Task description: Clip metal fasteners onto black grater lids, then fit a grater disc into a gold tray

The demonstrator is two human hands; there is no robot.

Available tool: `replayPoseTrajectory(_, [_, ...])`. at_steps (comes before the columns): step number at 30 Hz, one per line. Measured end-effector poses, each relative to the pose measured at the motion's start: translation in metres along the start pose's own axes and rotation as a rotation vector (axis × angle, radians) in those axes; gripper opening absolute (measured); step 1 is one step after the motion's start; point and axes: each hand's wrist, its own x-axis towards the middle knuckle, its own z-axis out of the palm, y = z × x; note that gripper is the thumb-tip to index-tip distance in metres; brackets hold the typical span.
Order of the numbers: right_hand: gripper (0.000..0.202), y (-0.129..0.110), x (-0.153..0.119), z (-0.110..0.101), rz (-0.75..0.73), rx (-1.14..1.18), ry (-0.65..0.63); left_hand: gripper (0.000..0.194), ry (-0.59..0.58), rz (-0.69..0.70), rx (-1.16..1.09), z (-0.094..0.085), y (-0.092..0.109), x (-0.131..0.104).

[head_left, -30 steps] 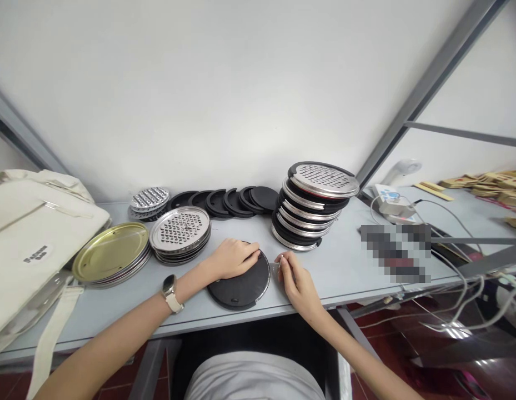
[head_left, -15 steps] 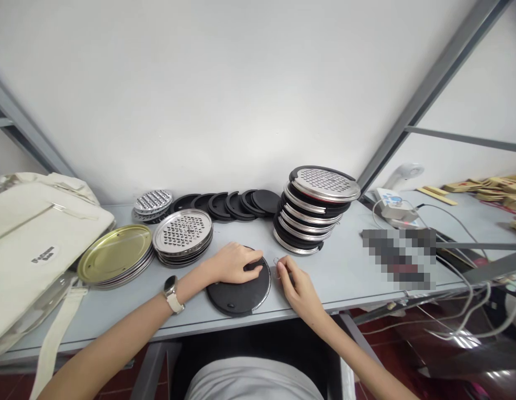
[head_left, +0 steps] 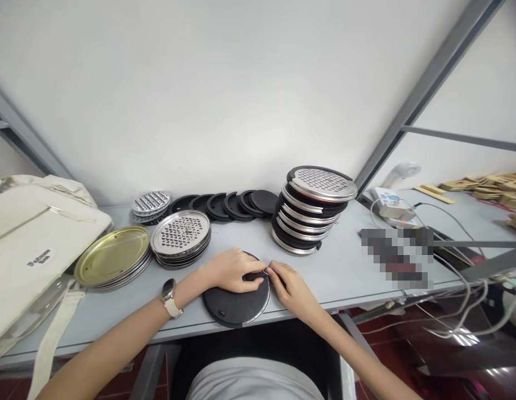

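Note:
A round black disc (head_left: 236,305) with a thin shiny metal edge lies near the table's front. My left hand (head_left: 230,269) rests over its upper part, thumb and forefinger closing toward the right edge. At that edge, the fingertips of my right hand (head_left: 287,282) pinch a small wire ring (head_left: 266,271), which touches the disc or lies right against it; the fingers partly hide it. Beyond my hands stands a tall stack of round metal graters (head_left: 322,186) with black rims.
To the left are a pile of perforated grater plates (head_left: 180,233), gold-coloured round plates (head_left: 111,255) and a cream bag (head_left: 41,244). Overlapping black discs (head_left: 218,206) line the wall. A white device with cables (head_left: 389,203) and a blurred-out item (head_left: 397,258) are at right.
My right hand has moved left with the wire ring, from beside the disc to its edge. The disc has turned slightly, and my left fingers have shifted toward the ring.

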Motion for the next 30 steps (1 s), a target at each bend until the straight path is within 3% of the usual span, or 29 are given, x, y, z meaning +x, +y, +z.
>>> replayPoseTrajectory(8, [0.025,-0.003,0.005,0.001,0.046,-0.013,0.0,0.011,-0.006,-0.001,0.057,0.003,-0.001,-0.001])
replayPoseTrajectory(14, [0.023,-0.005,0.006,0.003,0.067,-0.005,-0.004,0.024,-0.021,-0.029,0.047,0.002,0.0,-0.001])
replayPoseTrajectory(30, [0.018,-0.005,-0.007,0.002,-0.01,-0.063,-0.022,0.01,-0.012,0.003,0.009,0.0,0.0,0.001])
